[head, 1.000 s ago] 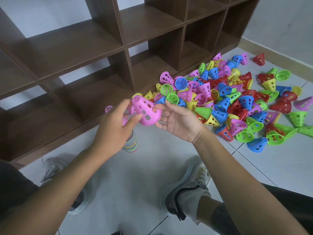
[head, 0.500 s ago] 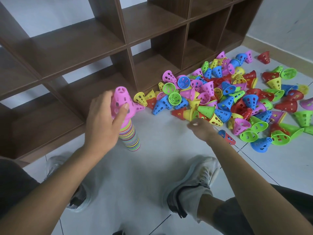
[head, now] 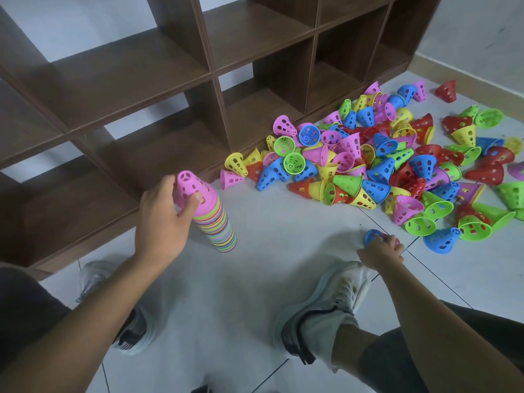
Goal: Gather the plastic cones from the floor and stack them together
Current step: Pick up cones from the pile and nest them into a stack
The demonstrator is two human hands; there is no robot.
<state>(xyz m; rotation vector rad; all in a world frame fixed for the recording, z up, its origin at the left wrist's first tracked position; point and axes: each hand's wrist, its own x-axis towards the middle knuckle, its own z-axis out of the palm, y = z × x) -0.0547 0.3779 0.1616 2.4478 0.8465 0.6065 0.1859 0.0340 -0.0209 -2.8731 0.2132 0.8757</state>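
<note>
Pale floor tiles run up to a brown cubby shelf. Just before that shelf I see my left hand grasping the pink cone topping the upright stack. Farther out from the shelf, my right hand grips a blue cone, near the loose pile of cones heaped against the shelf's base.

Soft, even daylight fills my view; the floor shows faint shadows under my arms. Wide-angle distortion bows the shelf lines toward the edges. Focus is sharp, colours vivid, no glare.
</note>
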